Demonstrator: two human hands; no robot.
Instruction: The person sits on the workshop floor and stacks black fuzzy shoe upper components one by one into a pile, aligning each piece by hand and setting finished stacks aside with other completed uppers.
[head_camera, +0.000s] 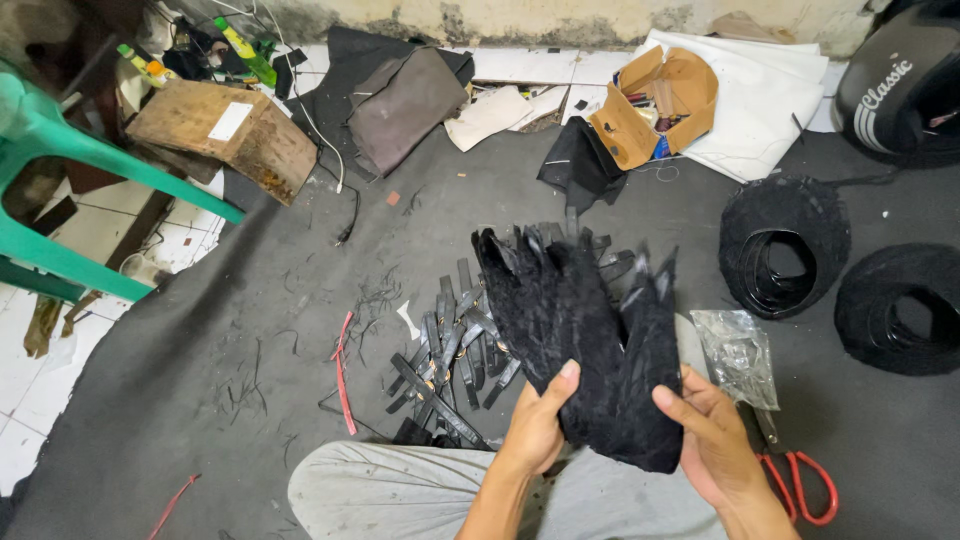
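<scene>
Both my hands hold up a fanned bundle of black fuzzy fabric strips (585, 325) over my lap. My left hand (535, 425) grips its lower left edge with the thumb on the front. My right hand (715, 440) supports the lower right edge, fingers partly open against the cloth. Behind the bundle, a loose pile of short black straps (450, 350) lies on the dark grey mat (250, 330). My knee in grey trousers (400, 490) shows at the bottom.
Red-handled scissors (795, 475) and a clear plastic bag (740, 355) lie at my right. Two black coiled rolls (785, 245) (900, 310) sit further right. An open cardboard box (660, 100), a wooden block (225, 130), a green plastic chair (60, 200) and a black helmet (900, 80) ring the mat.
</scene>
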